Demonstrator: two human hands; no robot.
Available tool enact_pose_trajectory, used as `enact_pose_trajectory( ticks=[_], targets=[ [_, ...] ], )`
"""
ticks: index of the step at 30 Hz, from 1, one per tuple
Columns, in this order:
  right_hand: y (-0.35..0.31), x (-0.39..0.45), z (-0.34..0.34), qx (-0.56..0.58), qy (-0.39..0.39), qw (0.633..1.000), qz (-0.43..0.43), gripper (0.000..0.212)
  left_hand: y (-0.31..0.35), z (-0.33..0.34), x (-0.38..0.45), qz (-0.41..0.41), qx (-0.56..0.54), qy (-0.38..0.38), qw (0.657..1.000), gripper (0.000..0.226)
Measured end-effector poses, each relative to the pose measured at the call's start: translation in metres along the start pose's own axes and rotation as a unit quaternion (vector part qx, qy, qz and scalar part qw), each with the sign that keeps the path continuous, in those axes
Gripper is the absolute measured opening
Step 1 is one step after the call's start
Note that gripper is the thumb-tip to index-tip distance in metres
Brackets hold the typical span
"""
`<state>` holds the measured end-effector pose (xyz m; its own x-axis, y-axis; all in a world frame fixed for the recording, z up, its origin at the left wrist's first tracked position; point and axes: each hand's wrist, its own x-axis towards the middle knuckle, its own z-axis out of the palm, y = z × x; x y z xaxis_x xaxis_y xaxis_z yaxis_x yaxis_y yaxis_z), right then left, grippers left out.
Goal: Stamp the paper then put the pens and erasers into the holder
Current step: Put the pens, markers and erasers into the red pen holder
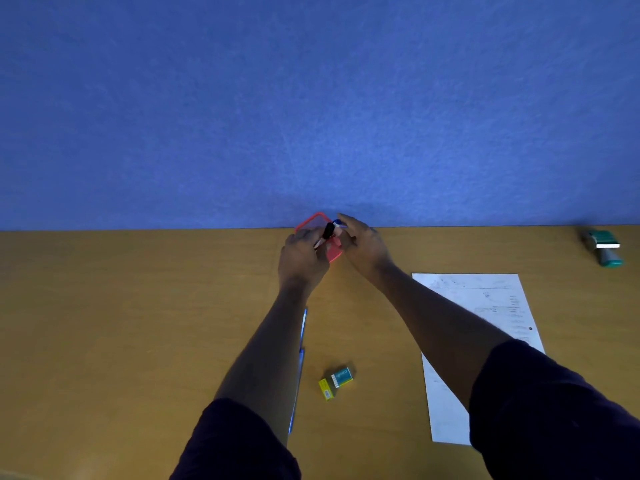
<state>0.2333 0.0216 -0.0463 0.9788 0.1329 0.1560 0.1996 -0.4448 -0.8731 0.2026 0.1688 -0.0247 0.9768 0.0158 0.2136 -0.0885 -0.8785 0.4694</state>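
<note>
Both hands meet at the red holder (334, 252), which stands at the far edge of the worktop (138, 323) against the blue wall (311, 98). The left hand (303, 256) has its grip clenched around a black pen (327, 232) angled over the holder's mouth; the right hand (362, 247) pinches a blue-capped pen (338, 223) beside it. With 2 pens crowding 1 small opening, a tip could catch the rim and tip the light holder, or a pen could slide off behind it. Another blue pen (302, 337) lies half-hidden under the left forearm, and 2 erasers, yellow (326, 389) and teal (341, 376), touch each other nearer the person. The paper (485, 306) lies under the right forearm; the stamp (604, 247) sits far right.
</note>
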Motion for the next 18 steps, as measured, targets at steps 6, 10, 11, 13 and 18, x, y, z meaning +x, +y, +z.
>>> enact_pose_trajectory(
  ticks=[6, 10, 11, 13, 18],
  targets=[
    [0.011, -0.031, 0.005, -0.049, 0.111, 0.992, -0.036, 0.009, -0.009, -0.007, -0.037, -0.049, -0.021, 0.092, 0.994, 0.01],
    [0.01, -0.071, 0.018, -0.112, 0.0, 0.99, -0.09, 0.009, -0.029, -0.004, -0.061, -0.1, 0.028, -0.004, 0.995, 0.017],
    [0.008, -0.08, 0.021, -0.132, -0.044, 0.985, -0.098, 0.012, -0.033, -0.004, -0.065, -0.115, 0.039, -0.034, 0.992, 0.02],
    [0.003, -0.095, 0.028, -0.174, -0.136, 0.968, -0.116, 0.017, -0.039, -0.004, -0.073, -0.14, 0.055, -0.093, 0.984, 0.024],
    [-0.005, -0.114, 0.047, -0.301, -0.302, 0.888, -0.172, 0.052, -0.042, -0.007, -0.093, -0.155, 0.077, -0.123, 0.977, 0.014]
  ],
)
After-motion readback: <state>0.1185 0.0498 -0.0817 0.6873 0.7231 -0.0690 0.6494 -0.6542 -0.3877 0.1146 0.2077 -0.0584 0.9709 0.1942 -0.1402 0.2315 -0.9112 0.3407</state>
